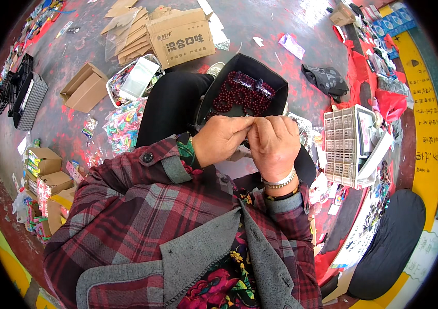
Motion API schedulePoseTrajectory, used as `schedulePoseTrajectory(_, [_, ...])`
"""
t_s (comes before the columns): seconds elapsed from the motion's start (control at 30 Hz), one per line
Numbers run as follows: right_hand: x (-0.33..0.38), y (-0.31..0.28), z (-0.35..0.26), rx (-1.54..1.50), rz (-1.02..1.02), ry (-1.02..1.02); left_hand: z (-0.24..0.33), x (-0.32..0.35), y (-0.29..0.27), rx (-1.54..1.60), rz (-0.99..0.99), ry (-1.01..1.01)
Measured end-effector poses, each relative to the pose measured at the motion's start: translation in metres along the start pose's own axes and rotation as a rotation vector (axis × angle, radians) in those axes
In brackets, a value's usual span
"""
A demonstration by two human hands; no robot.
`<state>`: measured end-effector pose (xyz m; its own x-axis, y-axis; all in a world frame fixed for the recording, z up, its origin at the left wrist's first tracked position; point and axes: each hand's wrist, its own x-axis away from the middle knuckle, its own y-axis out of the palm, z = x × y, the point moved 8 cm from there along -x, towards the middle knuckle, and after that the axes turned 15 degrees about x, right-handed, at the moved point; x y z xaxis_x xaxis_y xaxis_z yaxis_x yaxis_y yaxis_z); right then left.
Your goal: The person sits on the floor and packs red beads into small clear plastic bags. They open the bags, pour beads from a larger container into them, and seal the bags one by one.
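Observation:
My left hand (pixel 221 140) and my right hand (pixel 274 146) meet fingertip to fingertip above my lap. Both are closed in a pinch, and whatever lies between the fingers is hidden or too small to name. Just beyond them, between my knees, stands an open black box (pixel 276 82). Inside it lie strings of dark red beads (pixel 239 97), with a shiny clear wrapping over part of them. A pale bracelet and a beaded one circle my right wrist.
A large cardboard box (pixel 182 39) stands ahead beside flattened cardboard (pixel 132 37). Left of my leg are a white basket (pixel 114 88), an open carton (pixel 84 88) and colourful packets (pixel 125 123). At right are a white plastic crate (pixel 340 146) and a dark bag (pixel 325 80).

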<state>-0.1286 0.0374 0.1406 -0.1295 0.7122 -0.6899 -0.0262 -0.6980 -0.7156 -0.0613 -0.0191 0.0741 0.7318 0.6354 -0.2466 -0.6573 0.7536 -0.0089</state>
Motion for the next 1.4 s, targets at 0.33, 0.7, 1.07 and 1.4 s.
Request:
schedulePoseTrajectory(0.33, [0.027,0.015,0.047,-0.458,0.005,0.578,-0.009,0.001,-0.004,0.090,0.024,-0.101])
schedulePoseTrajectory(0.7, [0.100,0.058,0.138,-1.353,0.276,1.448,-0.047,0.002,-0.028,0.785,0.267,-0.340])
schedulePoseTrajectory(1.07, [0.146,0.097,0.170,-1.162,0.157,1.503,-0.042,-0.001,-0.066,0.788,0.380,-0.236])
schedulePoseTrajectory(1.4, [0.212,0.273,0.083,-0.847,-0.413,1.238,-0.029,-0.007,-0.068,0.805,0.379,-0.211])
